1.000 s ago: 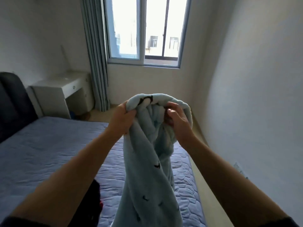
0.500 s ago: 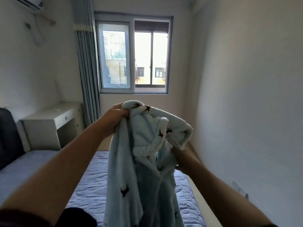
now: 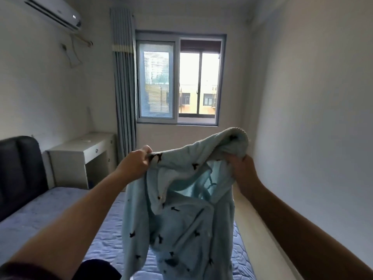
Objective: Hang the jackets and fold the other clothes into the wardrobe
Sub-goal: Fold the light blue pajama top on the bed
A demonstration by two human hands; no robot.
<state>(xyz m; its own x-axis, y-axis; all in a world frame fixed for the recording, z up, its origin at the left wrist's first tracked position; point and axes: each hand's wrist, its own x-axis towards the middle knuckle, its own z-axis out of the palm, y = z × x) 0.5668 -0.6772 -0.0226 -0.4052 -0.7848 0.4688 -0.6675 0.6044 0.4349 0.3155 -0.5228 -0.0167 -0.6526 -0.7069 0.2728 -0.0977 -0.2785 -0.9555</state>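
Two hands hold the pale-blue fleece garment (image 3: 181, 219) up over the bed (image 3: 50, 209): left hand (image 3: 134, 164) pinching one top edge, right hand (image 3: 243, 170) bunched round the other. Spreading the grips wider, shoulders level, should reveal its shape.

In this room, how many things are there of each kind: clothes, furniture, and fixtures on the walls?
Clothes: 1, the light blue garment, held up by the left hand and the right hand.
Furniture: 2, the bed and the white desk.
Fixtures: 3, the air conditioner, the curtain and the window.
Total: 6. The dark shape at the bottom edge is too unclear to count.
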